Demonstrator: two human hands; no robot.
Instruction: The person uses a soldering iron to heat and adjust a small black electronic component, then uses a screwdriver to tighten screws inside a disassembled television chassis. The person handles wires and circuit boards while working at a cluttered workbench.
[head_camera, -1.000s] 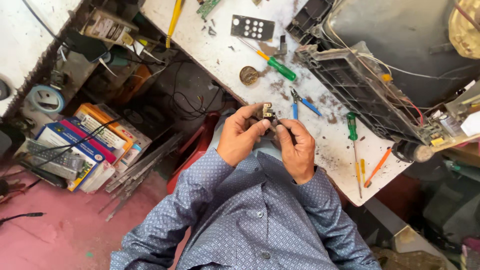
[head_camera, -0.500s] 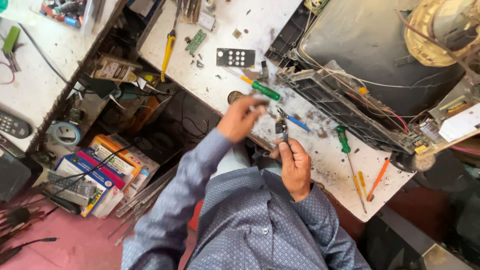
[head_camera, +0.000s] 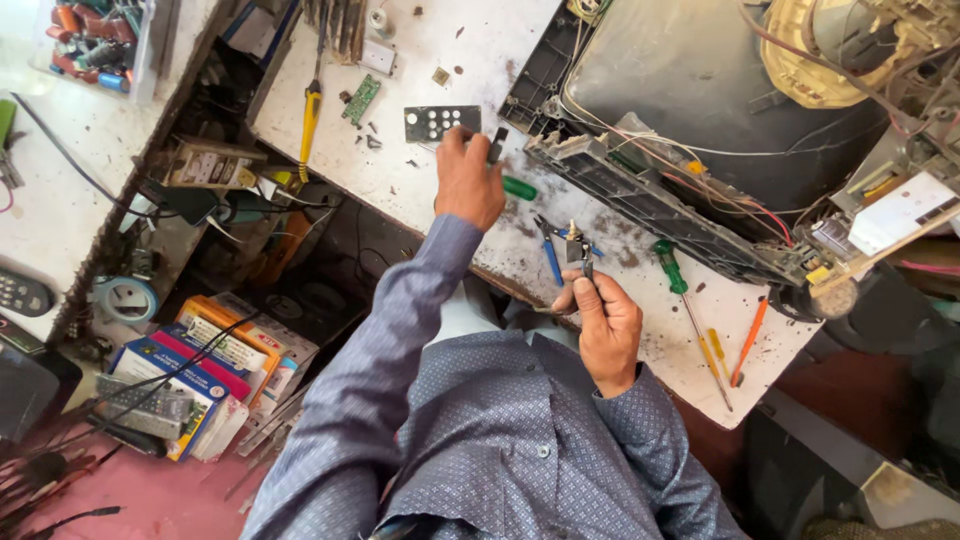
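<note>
Two hands worked over the white bench (head_camera: 640, 330). The right hand (head_camera: 605, 325) was closed around a small metal part (head_camera: 575, 245), pinching it upright just above the bench's near edge. The left hand (head_camera: 468, 180) reached farther in across the bench and was curled over a green-handled screwdriver (head_camera: 518, 187), its fingers wrapped on the dark shaft end; how firm that hold was could not be told.

Several risks stood out. The part hung close to the bench's near edge, so a slip of the pinch would likely have sent it down into the clutter of boxes (head_camera: 200, 370) below the bench. Blue-handled pliers (head_camera: 552, 250) lay on the bench just beside the part and could have been knocked by the right hand's knuckles. The screwdriver sat near the open television chassis (head_camera: 660, 200) at the bench's far side, where loose wires (head_camera: 740, 215) trailed; a careless lift might have snagged them. Small screws and debris scattered on the bench around the black perforated plate (head_camera: 440, 122) could have been swept off by the left sleeve (head_camera: 400, 310).
</note>
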